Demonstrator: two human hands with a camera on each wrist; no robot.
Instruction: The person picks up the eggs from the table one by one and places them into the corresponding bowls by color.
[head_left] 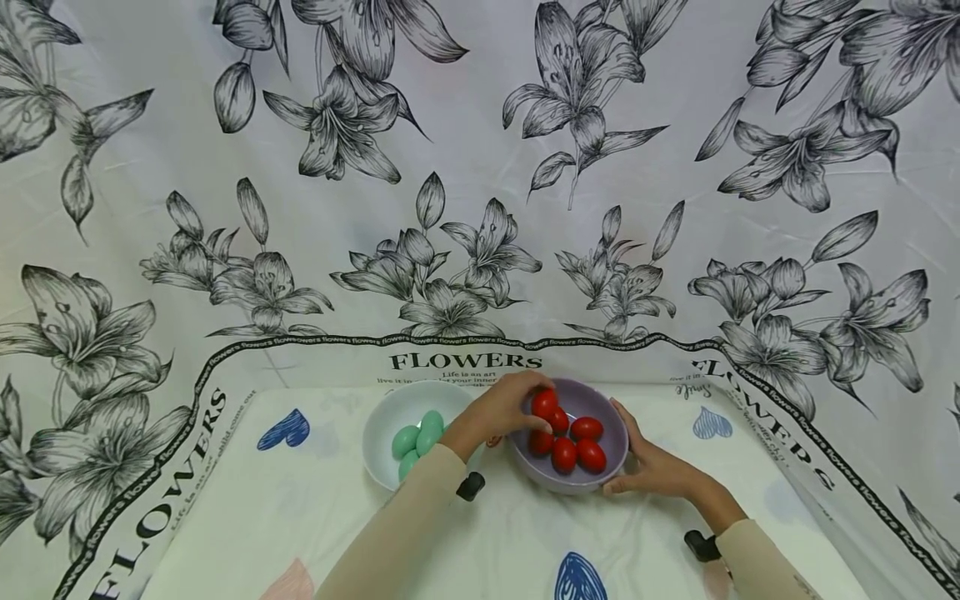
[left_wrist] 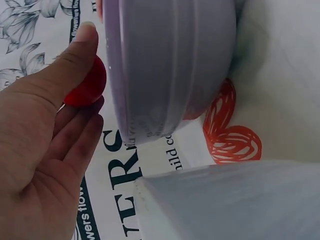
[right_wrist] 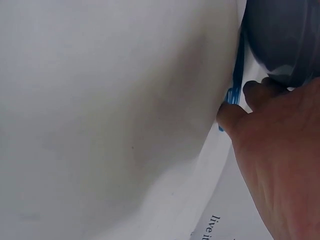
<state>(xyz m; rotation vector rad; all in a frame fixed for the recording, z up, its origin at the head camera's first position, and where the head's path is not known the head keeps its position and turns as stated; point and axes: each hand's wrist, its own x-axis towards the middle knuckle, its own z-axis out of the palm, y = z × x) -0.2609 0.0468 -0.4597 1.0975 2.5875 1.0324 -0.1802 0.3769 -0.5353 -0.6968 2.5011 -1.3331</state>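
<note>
In the head view, my left hand pinches a red egg between thumb and fingers over the left side of a purple bowl. The left wrist view shows that egg at the bowl's rim, the thumb partly covering it. Several other red eggs lie inside this bowl. Against its right side rests my right hand, fingers and thumb spread fairly straight along the outer wall. In the right wrist view, the fingertips are beside the dark-looking bowl.
A white bowl with several mint-green eggs stands just left of the purple bowl, partly behind my left forearm. Both bowls sit on a white cloth printed with hearts. A flower-printed cloth rises behind them.
</note>
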